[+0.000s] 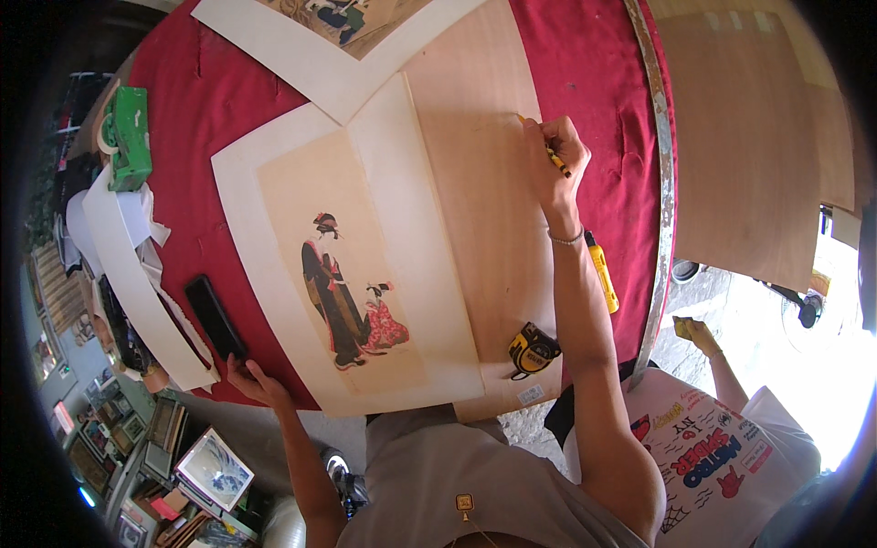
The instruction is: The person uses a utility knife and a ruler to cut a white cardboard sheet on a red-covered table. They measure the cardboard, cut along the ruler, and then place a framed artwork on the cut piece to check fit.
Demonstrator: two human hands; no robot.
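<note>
In my right hand [557, 160] is a yellow-and-black pencil [555, 163], gripped over the far right part of a thin wooden board [493, 210]. The pencil's tip end shows by the board's right edge. My left hand [258, 382] has its fingers apart at the table's near edge, beside the lower end of a black phone [213, 315]; whether they touch is hard to tell. A print of two robed figures [343, 292] on a pale sheet [247, 201] overlaps the board's left part. On the board's near end sits a yellow-and-black tape measure [533, 352].
Red cloth [603, 82] covers the table. A yellow cutter [600, 272] lies right of my forearm. Another print's mat [247, 36] overlaps at the top. A green tape dispenser [131, 137] and white strips [146, 283] stand left. Another person's hand [702, 338] is at right.
</note>
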